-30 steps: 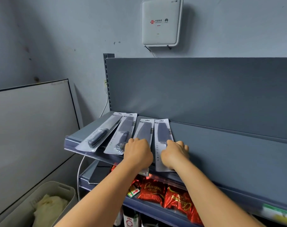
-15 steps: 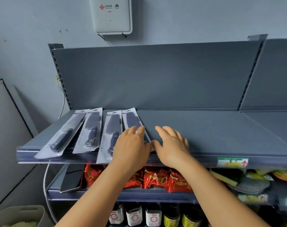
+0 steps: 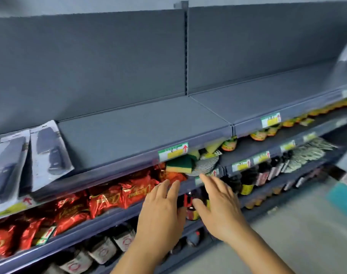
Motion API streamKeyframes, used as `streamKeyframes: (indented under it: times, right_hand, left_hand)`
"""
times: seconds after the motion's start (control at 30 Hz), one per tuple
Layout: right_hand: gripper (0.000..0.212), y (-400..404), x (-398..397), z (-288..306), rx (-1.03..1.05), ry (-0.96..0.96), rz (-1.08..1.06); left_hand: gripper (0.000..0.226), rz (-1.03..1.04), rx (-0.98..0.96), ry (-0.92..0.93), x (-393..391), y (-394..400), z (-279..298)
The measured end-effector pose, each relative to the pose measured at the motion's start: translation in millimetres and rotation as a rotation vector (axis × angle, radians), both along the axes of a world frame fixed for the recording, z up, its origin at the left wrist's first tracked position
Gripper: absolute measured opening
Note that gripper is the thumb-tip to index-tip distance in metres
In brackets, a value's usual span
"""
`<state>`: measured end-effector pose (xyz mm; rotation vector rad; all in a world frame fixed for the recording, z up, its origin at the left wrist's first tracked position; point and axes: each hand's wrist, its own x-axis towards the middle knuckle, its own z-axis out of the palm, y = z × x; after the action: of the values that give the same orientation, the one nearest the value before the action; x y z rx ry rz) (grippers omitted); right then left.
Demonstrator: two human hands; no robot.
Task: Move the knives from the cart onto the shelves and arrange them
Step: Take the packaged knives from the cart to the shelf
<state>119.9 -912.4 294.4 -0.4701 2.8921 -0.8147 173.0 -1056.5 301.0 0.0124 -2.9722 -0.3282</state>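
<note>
Two packaged knives lie flat on the grey top shelf (image 3: 141, 135) at the far left: one (image 3: 49, 153) nearest me and another (image 3: 5, 165) beside it, partly cut off by the frame edge. Each has a dark blade and handle on a pale card. My left hand (image 3: 160, 210) and my right hand (image 3: 220, 206) hang in the air below and to the right of the knives, in front of the lower shelves. Both have straight, spread fingers and hold nothing. The cart is not in view.
Red snack bags (image 3: 101, 198) fill the shelf under the knives. Green-yellow sponges (image 3: 180, 164) and dark bottles (image 3: 247, 184) sit further right. Bottles with white labels (image 3: 101, 252) stand on the lowest shelf. A teal object (image 3: 342, 200) shows blurred at the right edge, over the floor.
Both hands have come off the knife packs on the top shelf and dropped lower. My view has swung right, so the knives now sit at the far left.
</note>
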Motion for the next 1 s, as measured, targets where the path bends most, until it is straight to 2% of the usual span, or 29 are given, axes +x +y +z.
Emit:
streamKeyframes:
  times: [0.27, 0.47, 0.77, 1.0]
  right_hand:
    - [0.066, 161.1, 5.7, -73.3, 0.060, -0.154, -0.223]
    - [0.066, 282.0, 23.8, -117.8, 0.031, -0.291, -0.396]
    - [0.066, 439.3, 62.0, -152.7, -0.007, -0.349, -0.695]
    - [0.063, 522.8, 85.1, -162.4, -0.091, -0.338, -0.970]
  left_hand:
    - [0.063, -0.168, 0.019, -0.196, -28.3, 146.7, -66.1]
    - [0.057, -0.358, 0.044, -0.299, -35.1, 271.3, -105.1]
    - [0.060, -0.653, 0.006, -0.394, -36.4, 435.3, -140.3]
    - [0.059, -0.881, 0.008, -0.428, -46.8, 536.6, -149.5]
